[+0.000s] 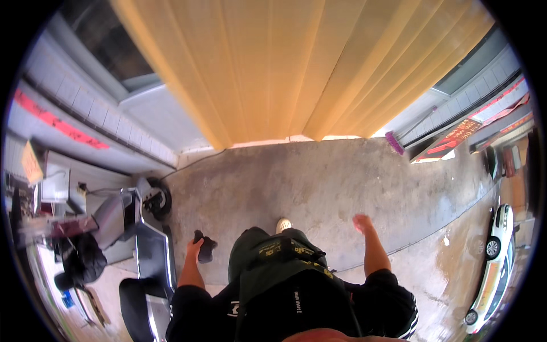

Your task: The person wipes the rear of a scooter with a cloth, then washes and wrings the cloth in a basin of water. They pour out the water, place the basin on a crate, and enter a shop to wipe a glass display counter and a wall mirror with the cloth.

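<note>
Ideally, the dark bundle (208, 253) gripped by fingers of the left hand (195, 248) is held clear of the scooter (154, 251); closure of the right hand (361, 223) cannot be told.

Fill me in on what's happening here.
A person stands on a concrete floor, facing a tall yellow curtain. Their left hand grips a dark, crumpled item, possibly cloth. The right hand is out to the other side, slightly blurred, with nothing visible in it. A purple-headed broom is near the curtain's right edge, and a white car is farther right.
</note>
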`<act>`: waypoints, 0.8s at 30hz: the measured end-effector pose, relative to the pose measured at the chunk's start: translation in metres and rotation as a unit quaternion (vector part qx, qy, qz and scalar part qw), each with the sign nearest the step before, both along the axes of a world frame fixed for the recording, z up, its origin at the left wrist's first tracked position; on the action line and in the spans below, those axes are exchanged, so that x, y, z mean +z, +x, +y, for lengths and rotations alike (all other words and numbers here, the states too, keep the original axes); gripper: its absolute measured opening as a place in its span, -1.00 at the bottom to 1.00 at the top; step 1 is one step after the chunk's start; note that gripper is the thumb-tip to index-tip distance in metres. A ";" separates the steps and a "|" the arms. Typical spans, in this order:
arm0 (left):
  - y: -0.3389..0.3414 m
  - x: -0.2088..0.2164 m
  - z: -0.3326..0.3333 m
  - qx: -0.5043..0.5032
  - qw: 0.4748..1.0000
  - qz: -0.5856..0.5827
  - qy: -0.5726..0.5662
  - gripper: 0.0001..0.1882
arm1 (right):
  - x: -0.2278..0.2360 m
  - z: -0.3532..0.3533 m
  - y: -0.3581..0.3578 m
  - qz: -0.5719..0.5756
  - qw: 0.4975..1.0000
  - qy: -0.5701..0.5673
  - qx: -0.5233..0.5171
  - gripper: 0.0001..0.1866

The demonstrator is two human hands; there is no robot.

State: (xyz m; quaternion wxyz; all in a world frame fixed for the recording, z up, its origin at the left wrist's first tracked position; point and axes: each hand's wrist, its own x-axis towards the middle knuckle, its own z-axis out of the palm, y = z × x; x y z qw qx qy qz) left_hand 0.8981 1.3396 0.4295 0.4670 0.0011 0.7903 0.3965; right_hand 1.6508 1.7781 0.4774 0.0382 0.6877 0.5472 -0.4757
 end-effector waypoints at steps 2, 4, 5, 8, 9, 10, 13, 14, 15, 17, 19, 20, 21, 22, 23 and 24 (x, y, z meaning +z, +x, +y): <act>-0.031 0.052 0.035 0.040 0.999 0.005 -0.001 -0.48 | 0.012 0.091 -0.138 0.292 0.907 -0.017 -0.303 -0.62; -0.025 0.066 0.123 -0.047 0.996 0.047 -0.059 -0.46 | 0.033 0.167 -0.175 0.244 0.955 0.094 -0.138 -0.31; -0.025 0.078 0.161 -0.086 0.991 0.079 -0.058 -0.44 | 0.051 0.203 -0.230 0.198 0.970 0.088 -0.106 -0.28; -0.052 0.065 0.274 -0.202 0.976 0.068 0.047 -0.37 | 0.133 0.310 -0.353 0.182 0.964 0.178 0.077 -0.24; -0.042 0.065 0.334 -0.199 0.979 0.009 0.045 -0.39 | 0.144 0.335 -0.371 0.185 0.956 0.213 0.082 -0.24; -0.056 0.030 0.378 -0.223 0.972 0.037 0.060 -0.44 | 0.170 0.376 -0.412 0.206 0.938 0.258 0.106 -0.23; 0.001 0.058 0.544 -0.301 0.943 -0.060 0.128 -0.50 | 0.203 0.444 -0.445 0.165 0.922 0.294 0.193 -0.24; 0.012 0.056 0.595 -0.360 0.922 -0.031 0.138 -0.50 | 0.217 0.469 -0.462 0.128 0.891 0.356 0.251 -0.25; 0.022 0.054 0.630 -0.419 0.897 -0.004 0.141 -0.49 | 0.229 0.479 -0.484 0.123 0.882 0.368 0.267 -0.25; 0.061 0.076 0.715 -0.479 0.866 -0.017 0.142 -0.50 | 0.242 0.511 -0.511 0.112 0.869 0.386 0.289 -0.25; 0.096 0.095 0.781 -0.515 0.842 -0.009 0.160 -0.51 | 0.255 0.540 -0.520 0.134 0.884 0.354 0.275 -0.23; 0.106 0.080 0.814 -0.489 0.847 -0.004 0.208 -0.51 | 0.272 0.564 -0.536 0.152 0.879 0.352 0.284 -0.22; 0.133 0.093 0.846 -0.479 0.845 0.003 0.237 -0.50 | 0.269 0.596 -0.523 0.163 0.893 0.350 0.232 -0.21; 0.147 0.095 0.876 -0.458 0.850 -0.025 0.259 -0.51 | 0.270 0.626 -0.508 0.180 0.901 0.347 0.190 -0.19; 0.155 0.093 0.897 -0.460 0.856 -0.024 0.236 -0.51 | 0.264 0.644 -0.488 0.199 0.911 0.329 0.150 -0.17; 0.162 0.092 0.925 -0.457 0.861 -0.024 0.222 -0.51 | 0.259 0.663 -0.460 0.235 0.906 0.332 0.118 -0.19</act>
